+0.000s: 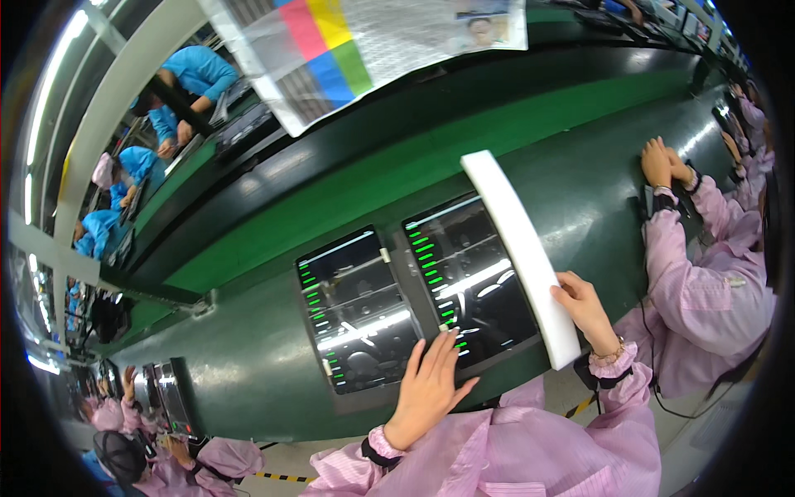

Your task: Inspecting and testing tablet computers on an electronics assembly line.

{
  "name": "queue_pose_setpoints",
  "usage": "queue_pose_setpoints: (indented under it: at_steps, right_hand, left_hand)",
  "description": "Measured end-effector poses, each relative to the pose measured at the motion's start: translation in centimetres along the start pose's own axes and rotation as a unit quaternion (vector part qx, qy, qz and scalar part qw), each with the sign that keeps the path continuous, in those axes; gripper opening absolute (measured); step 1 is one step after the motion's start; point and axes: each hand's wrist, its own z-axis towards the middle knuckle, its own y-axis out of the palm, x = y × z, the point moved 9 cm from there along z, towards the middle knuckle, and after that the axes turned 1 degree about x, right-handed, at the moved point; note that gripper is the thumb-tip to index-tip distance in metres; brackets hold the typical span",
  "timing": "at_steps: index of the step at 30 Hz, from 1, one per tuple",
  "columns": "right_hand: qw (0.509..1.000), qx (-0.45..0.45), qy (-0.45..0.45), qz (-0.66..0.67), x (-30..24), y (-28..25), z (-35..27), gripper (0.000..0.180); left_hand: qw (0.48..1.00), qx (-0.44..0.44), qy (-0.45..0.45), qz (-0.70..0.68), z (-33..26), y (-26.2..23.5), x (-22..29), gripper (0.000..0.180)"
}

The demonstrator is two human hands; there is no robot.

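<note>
Two dark tablet-like screens lie side by side on the green bench. Both the left screen (356, 306) and the right screen (472, 273) are lit, with a column of green bars along the left side. My left hand (426, 389) has its fingers stretched out flat, the tips resting at the lower left edge of the right screen. A long white foam strip (526, 257) stands along that screen's right side. Against its right edge, my right hand (586, 311) is curled with thumb and fingers gripping the foam. Small pale tabs (384, 255) stick to the left screen's edges.
The green bench (248, 356) runs left to right, with a dark raised ledge (331, 149) behind it. A printed sheet (373, 50) hangs above. On the right, a co-worker's hands (662, 163) rest on the bench. More dark devices (170, 398) and people are at the left.
</note>
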Motion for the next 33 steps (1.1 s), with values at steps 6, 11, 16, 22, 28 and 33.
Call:
queue_pose_setpoints:
  at_steps: [6,11,16,22,28,33]
  right_hand:
    - [0.992,0.091,0.063,0.064,2.9,-2.4,-2.5,0.01]
    - [0.981,0.119,0.107,0.106,4.1,-3.8,-5.3,0.012]
    - [0.948,0.06,0.114,0.29,1.0,-0.2,-6.3,0.009]
    - [0.953,0.061,0.057,0.292,0.0,2.5,0.0,0.015]
    - [0.951,-0.162,-0.016,0.264,-10.5,15.4,11.1,0.035]
    - [0.934,-0.169,-0.027,0.313,-12.7,24.6,19.5,0.034]
  left_hand:
    - [0.999,0.001,-0.038,-0.002,-2.5,-1.5,-1.4,0.064]
    - [0.968,0.115,-0.215,0.066,-9.6,-6.2,-8.5,0.084]
    - [0.917,0.095,-0.387,-0.011,-15.8,-5.4,-13.8,0.098]
    - [0.927,0.148,-0.344,0.017,-12.7,-9.8,-17.6,0.088]
    - [0.927,0.194,-0.313,0.068,-9.8,-12.9,-32.3,0.108]
    - [0.865,0.296,-0.399,0.062,-7.5,-14.3,-41.6,0.098]
